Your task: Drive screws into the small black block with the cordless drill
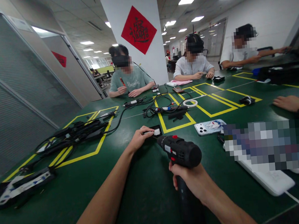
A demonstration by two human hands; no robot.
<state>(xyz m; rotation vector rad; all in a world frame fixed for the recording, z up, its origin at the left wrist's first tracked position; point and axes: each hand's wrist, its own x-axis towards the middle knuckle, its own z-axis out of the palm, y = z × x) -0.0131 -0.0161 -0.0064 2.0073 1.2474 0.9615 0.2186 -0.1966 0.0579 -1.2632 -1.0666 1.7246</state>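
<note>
My right hand is wrapped round the grip of a black cordless electric screwdriver with red buttons, its nose pointing away towards a small black part on the green table. My left hand rests on the table with its fingers pinched on the left edge of that black part, which has a white patch on it. The screwdriver's tip sits just at the part's near right corner.
A phone in a cartoon case lies right of the tool, with a white slab nearer. Cables and black devices lie at the left inside yellow tape lines. Three people sit at the far side; another person's hand rests at the right.
</note>
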